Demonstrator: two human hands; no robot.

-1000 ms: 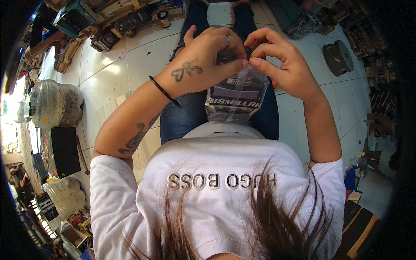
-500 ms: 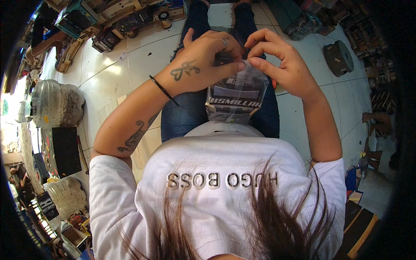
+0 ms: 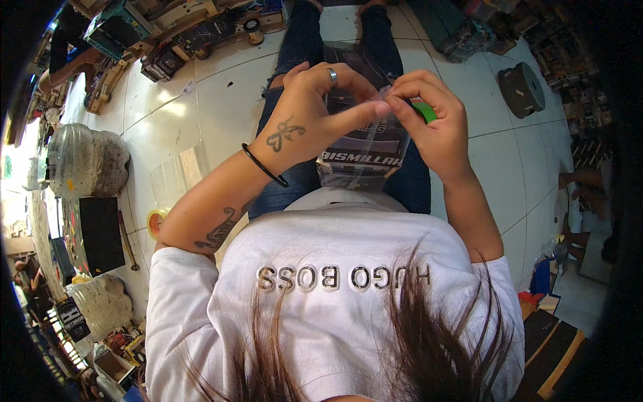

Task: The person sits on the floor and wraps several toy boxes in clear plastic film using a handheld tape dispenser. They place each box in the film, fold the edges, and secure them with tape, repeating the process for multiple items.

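On my lap lies a dark, box-shaped object (image 3: pixel 362 149) with pale lettering, covered in clear plastic wrap. It looks like a toy vehicle, but its kind is not certain. My left hand (image 3: pixel 335 100), with a ring on one finger, reaches over it, thumb and fingers closed on the edge of the clear plastic. From the other side my right hand (image 3: pixel 432 117) pinches the same plastic (image 3: pixel 384 94), its fingertips against my left ones. A bright green thing (image 3: pixel 424 110) shows behind my right fingers, mostly hidden.
Beside my left forearm, a yellow tape roll (image 3: pixel 155 222) and clear plastic sheets (image 3: pixel 175 177) lie on the tiled floor. Large plastic-wrapped bundles (image 3: pixel 90 161) stand at left. Toy trucks (image 3: pixel 201 37) line the far left; a dark round stool-like block (image 3: pixel 521 90) sits at right.
My left wrist has lowered slightly and turned. Both hands still pinch the plastic. The green thing and the tape roll have come into view, and more of the wrapped object's far part shows.
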